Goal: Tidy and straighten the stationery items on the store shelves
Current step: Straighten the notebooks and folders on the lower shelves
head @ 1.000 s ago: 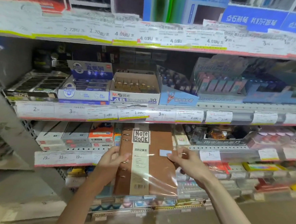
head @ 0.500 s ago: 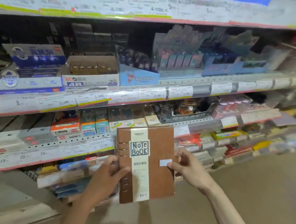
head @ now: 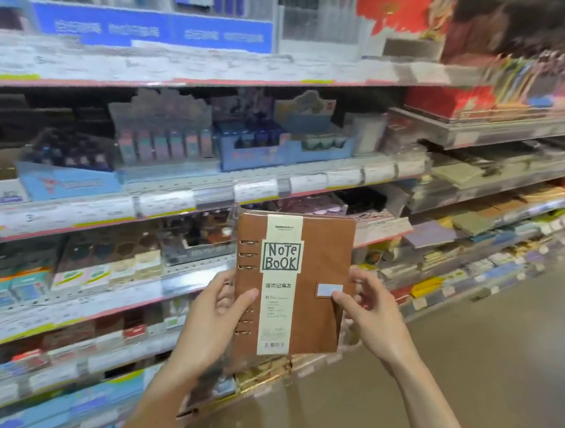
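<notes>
Brown ring-bound notebook with cream "NOTE BOOK" band point(head: 316, 283) held upright, off shelves, in front of price-tagged shelf edge point(head: 161, 202). Left hand point(head: 213, 322) grips spine edge, thumb across cover. Right hand point(head: 371, 313) pinches clasp edge. Bare tan floor point(head: 466, 343) open at right; crowded shelves left, behind.

Upright brown ring-bound notebook point(head: 316, 283), mid-air
</notes>
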`<act>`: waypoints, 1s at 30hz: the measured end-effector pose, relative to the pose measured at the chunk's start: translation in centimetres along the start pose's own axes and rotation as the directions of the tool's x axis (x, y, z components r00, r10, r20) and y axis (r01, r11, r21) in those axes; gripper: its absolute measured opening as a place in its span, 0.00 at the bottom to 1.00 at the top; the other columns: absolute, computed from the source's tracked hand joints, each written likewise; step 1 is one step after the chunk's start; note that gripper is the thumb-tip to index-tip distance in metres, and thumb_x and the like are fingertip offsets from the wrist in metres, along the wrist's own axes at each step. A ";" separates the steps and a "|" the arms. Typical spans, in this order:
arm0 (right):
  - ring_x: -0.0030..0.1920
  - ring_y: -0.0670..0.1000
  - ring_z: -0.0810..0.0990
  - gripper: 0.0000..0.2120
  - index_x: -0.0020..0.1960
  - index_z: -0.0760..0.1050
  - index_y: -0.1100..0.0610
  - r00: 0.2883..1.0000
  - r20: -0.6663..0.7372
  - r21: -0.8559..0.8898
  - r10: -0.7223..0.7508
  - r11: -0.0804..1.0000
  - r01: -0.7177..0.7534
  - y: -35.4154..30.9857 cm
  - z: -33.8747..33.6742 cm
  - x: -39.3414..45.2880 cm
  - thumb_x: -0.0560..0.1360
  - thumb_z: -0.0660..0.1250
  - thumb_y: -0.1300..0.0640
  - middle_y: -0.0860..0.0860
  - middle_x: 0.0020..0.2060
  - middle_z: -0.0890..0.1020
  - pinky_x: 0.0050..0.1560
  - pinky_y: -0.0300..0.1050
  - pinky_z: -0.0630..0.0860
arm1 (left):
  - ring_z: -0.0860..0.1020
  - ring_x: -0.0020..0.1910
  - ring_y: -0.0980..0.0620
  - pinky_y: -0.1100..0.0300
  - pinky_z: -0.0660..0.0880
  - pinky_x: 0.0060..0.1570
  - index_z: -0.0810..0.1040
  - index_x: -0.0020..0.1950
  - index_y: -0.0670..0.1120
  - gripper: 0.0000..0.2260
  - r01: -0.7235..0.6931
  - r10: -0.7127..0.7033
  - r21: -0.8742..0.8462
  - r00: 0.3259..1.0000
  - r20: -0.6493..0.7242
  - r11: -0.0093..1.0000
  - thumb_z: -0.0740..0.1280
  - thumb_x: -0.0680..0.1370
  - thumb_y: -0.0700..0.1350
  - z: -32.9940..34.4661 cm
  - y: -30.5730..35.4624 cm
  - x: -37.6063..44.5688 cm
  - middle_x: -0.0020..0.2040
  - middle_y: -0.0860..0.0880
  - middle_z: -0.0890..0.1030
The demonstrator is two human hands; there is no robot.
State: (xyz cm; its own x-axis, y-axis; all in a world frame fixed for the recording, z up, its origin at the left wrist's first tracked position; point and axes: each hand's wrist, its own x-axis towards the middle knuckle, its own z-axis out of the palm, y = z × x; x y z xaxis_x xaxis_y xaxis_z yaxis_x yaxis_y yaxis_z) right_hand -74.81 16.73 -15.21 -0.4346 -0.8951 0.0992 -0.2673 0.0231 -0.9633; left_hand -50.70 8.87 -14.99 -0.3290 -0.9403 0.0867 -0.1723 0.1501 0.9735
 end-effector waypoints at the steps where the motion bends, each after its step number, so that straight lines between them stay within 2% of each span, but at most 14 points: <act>1: 0.44 0.45 0.79 0.15 0.58 0.74 0.44 1.000 -0.026 0.007 -0.006 1.000 0.006 0.0 -1.9 0.4 0.75 0.72 0.56 0.48 0.45 0.81 0.45 0.41 0.76 | 0.79 0.39 0.58 0.67 0.72 0.41 0.75 0.62 0.56 0.13 -0.019 0.019 0.019 1.000 -0.011 1.000 0.70 0.78 0.48 1.7 0.6 0.8 0.36 0.58 0.79; 3: 0.44 0.47 0.79 0.15 0.58 0.74 0.44 0.998 -0.067 0.013 -0.009 1.000 0.010 0.2 -5.3 1.1 0.75 0.72 0.55 0.51 0.45 0.81 0.45 0.46 0.79 | 0.75 0.34 0.61 0.68 0.68 0.38 0.76 0.61 0.55 0.13 -0.052 0.052 0.020 0.999 -0.006 0.998 0.70 0.77 0.48 4.9 2.1 2.1 0.32 0.61 0.75; 4: 0.45 0.48 0.79 0.15 0.58 0.73 0.43 0.996 -0.086 0.023 -0.016 1.000 0.018 0.2 -6.8 1.6 0.75 0.73 0.55 0.51 0.46 0.81 0.46 0.47 0.79 | 0.76 0.35 0.63 0.69 0.69 0.40 0.75 0.62 0.55 0.14 -0.064 0.064 0.008 0.998 0.005 0.998 0.70 0.77 0.47 6.5 3.1 2.8 0.33 0.61 0.77; 6: 0.45 0.46 0.81 0.14 0.56 0.74 0.42 0.992 -0.125 0.053 -0.033 0.998 0.040 0.3 -9.4 2.7 0.75 0.72 0.55 0.48 0.47 0.82 0.44 0.43 0.78 | 0.81 0.41 0.63 0.68 0.74 0.44 0.76 0.64 0.53 0.16 -0.076 0.076 0.001 0.997 0.020 0.997 0.71 0.77 0.47 9.2 4.8 4.2 0.42 0.57 0.83; 8: 0.43 0.42 0.81 0.13 0.56 0.74 0.43 0.987 -0.159 0.072 -0.036 0.996 0.048 0.3 -11.6 4.0 0.76 0.72 0.57 0.47 0.46 0.82 0.42 0.39 0.77 | 0.82 0.44 0.64 0.71 0.76 0.43 0.76 0.62 0.52 0.14 -0.092 0.092 -0.023 0.995 0.032 0.996 0.71 0.77 0.44 11.7 6.1 5.9 0.48 0.54 0.85; 11: 0.46 0.41 0.82 0.14 0.57 0.74 0.44 0.979 -0.203 0.076 -0.038 0.996 0.054 0.8 -14.4 6.3 0.76 0.72 0.58 0.45 0.50 0.83 0.43 0.39 0.77 | 0.81 0.45 0.68 0.74 0.75 0.43 0.76 0.58 0.56 0.13 -0.134 0.135 -0.019 0.990 0.038 0.991 0.71 0.77 0.42 15.3 7.2 8.7 0.48 0.59 0.84; 15: 0.49 0.41 0.82 0.13 0.56 0.75 0.43 0.966 -0.257 0.050 -0.042 0.997 0.056 1.8 -18.8 9.9 0.76 0.71 0.58 0.44 0.51 0.83 0.47 0.40 0.78 | 0.82 0.48 0.65 0.73 0.75 0.45 0.78 0.58 0.56 0.13 -0.177 0.180 -0.053 0.981 0.069 0.983 0.71 0.77 0.41 20.7 7.5 13.0 0.50 0.61 0.85; 18: 0.50 0.40 0.81 0.14 0.55 0.75 0.42 0.953 -0.301 0.011 -0.043 0.999 0.048 2.6 -22.6 12.8 0.76 0.72 0.58 0.43 0.52 0.83 0.48 0.41 0.78 | 0.82 0.52 0.62 0.67 0.77 0.51 0.78 0.60 0.53 0.13 -0.178 0.188 -0.097 0.977 0.105 0.979 0.71 0.77 0.41 25.2 7.9 16.6 0.53 0.59 0.85; 20: 0.51 0.41 0.81 0.14 0.56 0.74 0.42 0.943 -0.332 -0.021 -0.037 0.999 0.031 3.3 -25.4 15.1 0.76 0.72 0.57 0.43 0.52 0.83 0.49 0.41 0.79 | 0.83 0.51 0.61 0.63 0.78 0.53 0.78 0.60 0.54 0.13 -0.177 0.190 -0.109 0.973 0.128 0.978 0.71 0.77 0.43 28.2 8.6 18.9 0.51 0.61 0.85; 23: 0.53 0.44 0.82 0.14 0.58 0.74 0.41 0.926 -0.377 -0.041 -0.023 0.999 0.008 4.1 -29.5 18.5 0.76 0.72 0.54 0.43 0.54 0.83 0.51 0.45 0.79 | 0.83 0.46 0.62 0.62 0.80 0.48 0.78 0.57 0.59 0.12 -0.184 0.198 -0.103 0.969 0.146 0.978 0.72 0.76 0.47 32.6 9.9 22.2 0.47 0.63 0.85; 26: 0.53 0.44 0.82 0.14 0.59 0.74 0.43 0.903 -0.429 -0.048 -0.019 0.999 -0.001 5.4 -33.5 21.4 0.76 0.71 0.55 0.44 0.54 0.83 0.49 0.43 0.78 | 0.83 0.46 0.63 0.59 0.80 0.47 0.77 0.57 0.62 0.12 -0.199 0.208 -0.069 0.961 0.182 0.978 0.72 0.75 0.52 37.3 10.9 25.2 0.48 0.64 0.84; 30: 0.53 0.43 0.82 0.15 0.61 0.74 0.45 0.888 -0.460 -0.028 0.014 0.999 -0.031 7.4 -38.4 24.3 0.77 0.70 0.56 0.44 0.54 0.83 0.51 0.44 0.78 | 0.81 0.43 0.67 0.67 0.79 0.42 0.74 0.52 0.67 0.11 -0.228 0.225 -0.007 0.954 0.200 0.974 0.72 0.75 0.54 43.0 12.1 27.5 0.43 0.65 0.83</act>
State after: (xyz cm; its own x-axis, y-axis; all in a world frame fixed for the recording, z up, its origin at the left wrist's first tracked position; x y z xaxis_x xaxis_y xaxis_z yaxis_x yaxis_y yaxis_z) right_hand -120.32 12.23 -10.38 -0.7851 -0.5899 0.1890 -0.2781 0.0630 -0.9585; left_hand -101.75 -2.04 -9.95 -0.5383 -0.8019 0.2593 -0.0860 0.3584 0.9296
